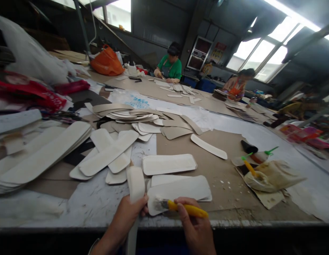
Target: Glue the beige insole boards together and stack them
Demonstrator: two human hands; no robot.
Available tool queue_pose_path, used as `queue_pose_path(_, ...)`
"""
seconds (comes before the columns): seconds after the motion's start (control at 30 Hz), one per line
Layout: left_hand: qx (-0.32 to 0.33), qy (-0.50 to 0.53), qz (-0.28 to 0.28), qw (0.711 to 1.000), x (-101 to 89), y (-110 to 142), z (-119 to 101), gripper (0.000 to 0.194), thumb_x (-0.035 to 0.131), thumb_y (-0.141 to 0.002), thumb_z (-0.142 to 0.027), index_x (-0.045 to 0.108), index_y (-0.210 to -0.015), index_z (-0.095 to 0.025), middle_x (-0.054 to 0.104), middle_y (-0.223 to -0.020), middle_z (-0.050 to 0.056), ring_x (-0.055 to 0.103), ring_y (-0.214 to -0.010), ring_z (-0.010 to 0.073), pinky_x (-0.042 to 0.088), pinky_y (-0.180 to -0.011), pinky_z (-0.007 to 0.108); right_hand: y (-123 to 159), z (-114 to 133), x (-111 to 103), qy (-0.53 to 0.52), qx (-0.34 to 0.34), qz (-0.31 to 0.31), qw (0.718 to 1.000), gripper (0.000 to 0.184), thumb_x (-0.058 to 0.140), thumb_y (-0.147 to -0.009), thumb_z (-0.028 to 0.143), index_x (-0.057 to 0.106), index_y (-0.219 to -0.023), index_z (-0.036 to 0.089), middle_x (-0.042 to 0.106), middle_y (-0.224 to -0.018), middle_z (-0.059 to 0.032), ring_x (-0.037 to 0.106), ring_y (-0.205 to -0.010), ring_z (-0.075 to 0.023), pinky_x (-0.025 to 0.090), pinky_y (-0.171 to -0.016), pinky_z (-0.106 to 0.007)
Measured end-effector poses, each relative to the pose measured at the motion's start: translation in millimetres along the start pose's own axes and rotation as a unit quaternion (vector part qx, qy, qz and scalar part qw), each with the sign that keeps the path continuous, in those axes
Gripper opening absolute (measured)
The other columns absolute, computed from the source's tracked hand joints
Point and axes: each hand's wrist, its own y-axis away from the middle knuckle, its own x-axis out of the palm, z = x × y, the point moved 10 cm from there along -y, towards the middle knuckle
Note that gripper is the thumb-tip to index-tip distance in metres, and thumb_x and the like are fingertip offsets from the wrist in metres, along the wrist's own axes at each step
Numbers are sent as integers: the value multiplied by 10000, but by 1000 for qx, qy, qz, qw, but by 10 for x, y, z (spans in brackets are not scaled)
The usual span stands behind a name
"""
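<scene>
My left hand (127,214) grips a long, pale, curved strip (137,182), which stands up past the thumb and hangs below the table edge. My right hand (196,228) is closed around a yellow-handled tool (193,209). Its dark, blurred tip points left over the rounded end of a pale flat piece (180,188); whether it is a blade or a brush I cannot tell, nor whether it touches. Beneath that piece lie more of the same shape. Just behind them sits another neat stack of pale pieces (169,164).
Loose pale strips (108,156) pile up at the left and behind. To the right, a stained cloth-like bundle (276,175) lies beside small green-tipped bottles (262,156). One curved strip (209,146) rests on brown board. Beyond, co-workers (171,67) sit at another table, near an orange bag (108,63).
</scene>
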Motion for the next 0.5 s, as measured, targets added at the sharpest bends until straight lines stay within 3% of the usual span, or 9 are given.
queue_pose_path(0.13,-10,6,-24,1000,-47,-2,26,290,597,-588,-424,588,-474,-158,590,-458,37,503,-447,149,393,-503,268,-37,15,-139,45,-4,-38,998,190,562,-801,379,652,-833,214,652,-864,-66,603,-869,-220,480,-796,-316)
queue_pose_path(0.27,-14,2,-24,1000,-38,-6,41,318,609,-563,-452,586,-454,-155,577,-431,44,496,-426,153,390,-486,274,-27,108,8,18,-34,1,999,178,527,-828,345,647,-828,213,654,-813,-60,617,-816,-201,508,-721,-282)
queue_pose_path(0.33,-14,-1,-27,1000,-36,-21,50,336,615,-540,-468,575,-423,-156,560,-403,48,481,-402,155,382,-469,280,-77,111,-59,47,-63,-5,997,173,524,-831,329,646,-832,207,661,-810,-62,625,-806,-200,518,-715,-286)
queue_pose_path(0.5,-5,2,-50,999,-58,-50,62,306,617,-551,-445,575,-447,-160,553,-388,32,478,-391,152,377,-464,279,-293,-100,-841,204,-96,-112,968,238,533,-808,407,648,-838,200,676,-842,-77,633,-844,-233,515,-781,-362)
